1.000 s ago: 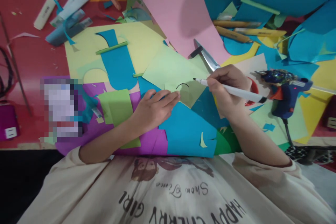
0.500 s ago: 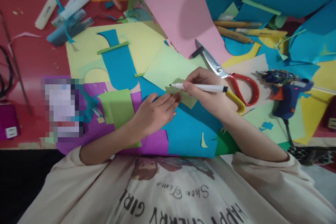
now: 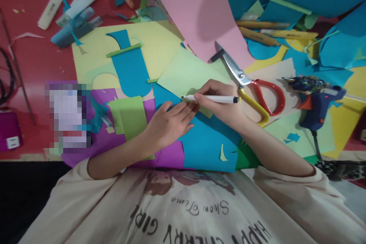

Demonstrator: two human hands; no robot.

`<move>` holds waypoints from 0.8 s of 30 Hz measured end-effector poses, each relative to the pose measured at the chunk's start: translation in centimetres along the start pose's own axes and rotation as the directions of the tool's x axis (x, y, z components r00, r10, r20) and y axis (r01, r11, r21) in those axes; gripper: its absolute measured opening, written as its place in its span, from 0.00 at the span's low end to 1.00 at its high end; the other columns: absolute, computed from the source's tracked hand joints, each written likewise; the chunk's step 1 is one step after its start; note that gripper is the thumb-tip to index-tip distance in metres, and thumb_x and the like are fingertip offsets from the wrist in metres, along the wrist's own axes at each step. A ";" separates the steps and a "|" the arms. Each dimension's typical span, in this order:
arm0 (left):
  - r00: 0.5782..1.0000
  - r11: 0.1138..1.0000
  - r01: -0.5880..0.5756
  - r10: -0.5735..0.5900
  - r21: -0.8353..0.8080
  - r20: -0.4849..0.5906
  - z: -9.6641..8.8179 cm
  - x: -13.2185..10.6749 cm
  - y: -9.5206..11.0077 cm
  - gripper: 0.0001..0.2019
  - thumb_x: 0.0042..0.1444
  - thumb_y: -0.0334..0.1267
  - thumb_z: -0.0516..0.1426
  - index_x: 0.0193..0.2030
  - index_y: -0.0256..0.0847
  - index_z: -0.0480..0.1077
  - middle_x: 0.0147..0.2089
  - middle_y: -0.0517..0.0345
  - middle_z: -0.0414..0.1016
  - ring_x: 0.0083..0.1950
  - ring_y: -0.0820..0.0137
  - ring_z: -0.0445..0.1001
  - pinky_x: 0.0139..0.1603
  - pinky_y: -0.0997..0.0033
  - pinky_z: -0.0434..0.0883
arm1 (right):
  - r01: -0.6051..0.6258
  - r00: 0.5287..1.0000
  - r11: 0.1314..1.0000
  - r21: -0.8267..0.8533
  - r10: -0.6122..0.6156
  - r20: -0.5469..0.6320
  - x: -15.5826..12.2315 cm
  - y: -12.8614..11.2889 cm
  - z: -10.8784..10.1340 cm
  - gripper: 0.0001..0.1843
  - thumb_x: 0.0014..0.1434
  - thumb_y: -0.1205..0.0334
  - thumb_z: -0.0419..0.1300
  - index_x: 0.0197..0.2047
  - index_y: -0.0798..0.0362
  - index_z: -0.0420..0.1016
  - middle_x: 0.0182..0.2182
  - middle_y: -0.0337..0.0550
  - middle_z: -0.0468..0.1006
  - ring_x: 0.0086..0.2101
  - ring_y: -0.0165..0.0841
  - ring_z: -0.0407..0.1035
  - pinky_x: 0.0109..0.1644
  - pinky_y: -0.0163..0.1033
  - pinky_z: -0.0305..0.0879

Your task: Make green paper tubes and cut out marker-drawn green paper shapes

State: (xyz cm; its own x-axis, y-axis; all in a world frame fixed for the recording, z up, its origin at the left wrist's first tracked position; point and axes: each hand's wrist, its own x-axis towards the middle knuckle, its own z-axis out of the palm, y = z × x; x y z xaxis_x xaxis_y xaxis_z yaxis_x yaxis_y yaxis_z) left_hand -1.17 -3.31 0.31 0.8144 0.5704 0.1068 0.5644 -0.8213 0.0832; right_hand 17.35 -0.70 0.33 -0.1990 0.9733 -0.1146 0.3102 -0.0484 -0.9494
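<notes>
My right hand [image 3: 215,101] is closed around a white marker [image 3: 220,99], its dark tip pointing left at the edge of a pale green sheet of paper [image 3: 185,68]. Flat on the paper lies my left hand [image 3: 174,122], fingers stretched out towards the marker tip. Both hands are close together, and they cover the near part of the pale green sheet. Under it is a blue sheet [image 3: 208,148]. Just beyond my right hand rest scissors [image 3: 241,78] with one red and one yellow handle, and a black marker cap [image 3: 216,55] lies across their blades.
A blue glue gun [image 3: 317,108] lies at the right with its cord towards me. Several markers [image 3: 54,4] sit at the far left. Pink paper [image 3: 206,11], wooden-handled tools [image 3: 263,26] and scraps spread over the far side. Green paper [image 3: 128,116] lies left.
My right hand has moved slightly left and down with the marker, whose tip is now nearer the left hand's fingers. The left hand stays almost still. The view has shifted slightly.
</notes>
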 end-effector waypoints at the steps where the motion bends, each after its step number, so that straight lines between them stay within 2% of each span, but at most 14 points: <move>1: 1.000 1.000 -0.001 0.001 0.011 0.000 0.0 0.0 0.0 0.16 0.67 0.36 0.47 0.55 0.36 0.71 0.54 0.52 0.78 0.54 0.66 0.73 0.45 0.63 0.62 | 0.002 1.000 1.000 -0.002 -0.002 0.000 0.0 0.0 0.0 0.10 0.55 0.59 0.61 0.26 0.54 0.69 0.20 0.35 0.71 0.22 0.25 0.61 0.24 0.32 0.55; 10: 0.998 0.999 -0.009 0.012 0.038 -0.068 0.0 0.1 0.0 0.15 0.66 0.36 0.49 0.52 0.35 0.72 0.51 0.54 0.79 0.52 0.67 0.75 0.43 0.63 0.63 | 0.019 1.000 1.000 -0.016 -0.019 -0.014 0.0 -0.2 0.1 0.11 0.54 0.58 0.61 0.25 0.55 0.70 0.20 0.36 0.71 0.22 0.25 0.62 0.24 0.32 0.54; 17: 0.999 1.000 -0.008 0.010 0.024 -0.042 0.1 0.1 0.0 0.15 0.67 0.36 0.49 0.54 0.35 0.71 0.51 0.53 0.79 0.52 0.66 0.75 0.42 0.63 0.62 | 0.039 0.998 0.999 -0.026 -0.040 -0.049 -0.1 0.2 0.0 0.09 0.55 0.60 0.61 0.27 0.55 0.69 0.20 0.35 0.71 0.22 0.25 0.62 0.24 0.32 0.55; 24: 0.997 0.999 -0.015 0.018 0.038 -0.070 0.1 0.1 0.0 0.16 0.66 0.35 0.49 0.55 0.34 0.71 0.53 0.55 0.79 0.52 0.67 0.74 0.42 0.63 0.62 | 0.021 0.998 0.999 -0.027 -0.023 -0.066 -0.2 0.3 -0.4 0.09 0.56 0.61 0.61 0.27 0.54 0.69 0.19 0.35 0.71 0.21 0.24 0.62 0.23 0.32 0.55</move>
State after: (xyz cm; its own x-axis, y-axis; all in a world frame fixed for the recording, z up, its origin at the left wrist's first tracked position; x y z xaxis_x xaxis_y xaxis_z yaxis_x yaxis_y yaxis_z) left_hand -1.07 -3.19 0.26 0.8129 0.5547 0.1776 0.5566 -0.8297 0.0437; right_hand 17.81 -0.80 0.19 -0.1443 0.9868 -0.0730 0.3308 -0.0215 -0.9435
